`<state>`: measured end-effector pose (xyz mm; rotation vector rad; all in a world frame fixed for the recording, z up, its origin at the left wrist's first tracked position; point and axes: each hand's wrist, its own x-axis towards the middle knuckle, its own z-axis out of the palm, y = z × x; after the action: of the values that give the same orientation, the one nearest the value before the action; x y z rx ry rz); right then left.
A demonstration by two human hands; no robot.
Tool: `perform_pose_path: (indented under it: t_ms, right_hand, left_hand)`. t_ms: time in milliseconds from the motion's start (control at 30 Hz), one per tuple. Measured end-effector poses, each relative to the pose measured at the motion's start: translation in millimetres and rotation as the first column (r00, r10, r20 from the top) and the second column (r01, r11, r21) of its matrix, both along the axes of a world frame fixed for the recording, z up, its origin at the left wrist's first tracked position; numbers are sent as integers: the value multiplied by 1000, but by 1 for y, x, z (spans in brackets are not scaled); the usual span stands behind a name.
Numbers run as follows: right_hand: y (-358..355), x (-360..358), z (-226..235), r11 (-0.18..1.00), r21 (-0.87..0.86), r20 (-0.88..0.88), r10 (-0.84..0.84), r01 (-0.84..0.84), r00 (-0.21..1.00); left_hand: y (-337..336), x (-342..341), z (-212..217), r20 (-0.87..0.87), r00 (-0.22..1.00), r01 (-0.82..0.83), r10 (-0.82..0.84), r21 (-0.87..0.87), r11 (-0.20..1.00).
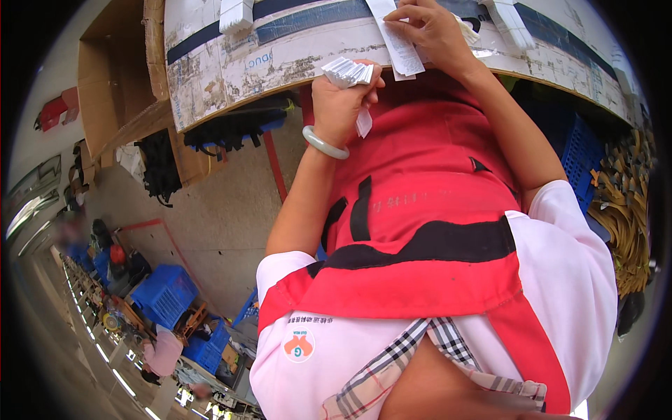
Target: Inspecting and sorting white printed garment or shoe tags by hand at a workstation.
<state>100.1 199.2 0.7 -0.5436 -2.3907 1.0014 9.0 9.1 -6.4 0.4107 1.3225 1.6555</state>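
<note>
My left hand (341, 98), with a pale green bangle on its wrist, is closed around a small stack of white paper tags (348, 71) just at the near edge of the worn white worktop (231, 63). My right hand (428, 29) rests on the worktop further in. It pinches a long white paper strip (400, 49) that hangs toward the table edge. The two hands are close together but do not touch. My red apron and white sleeves fill the lower part of the view.
More white paper stacks (235, 14) lie on the worktop. An open cardboard box (115, 77) stands at the left, with black straps (231, 129) below the table. Blue crates (164, 294) sit on the floor at left, and a blue crate (577, 150) and tan strips (626, 210) at right.
</note>
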Motion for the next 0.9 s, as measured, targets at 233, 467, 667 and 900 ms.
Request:
perform_pose_path:
  t_ms: [233,467,667,900]
  right_hand:
    - [10,-7,3,997,77,-9,-4,5,1000]
    - [0,-3,6,996,26,-53,87,-85,995]
    - [-25,12,40,894,-319,-93,301,-314,949]
    - [-26,18,37,926,-171,-53,332,-336,942]
  left_hand:
    - [7,-5,2,-212,974,-73,84,59,996]
    - [5,2,-3,-371,912,-165,175,59,985]
    - [2,-10,-4,-625,746,-152,228,174,973]
    - [-1,-6,13,-373,920,-64,121,163,985]
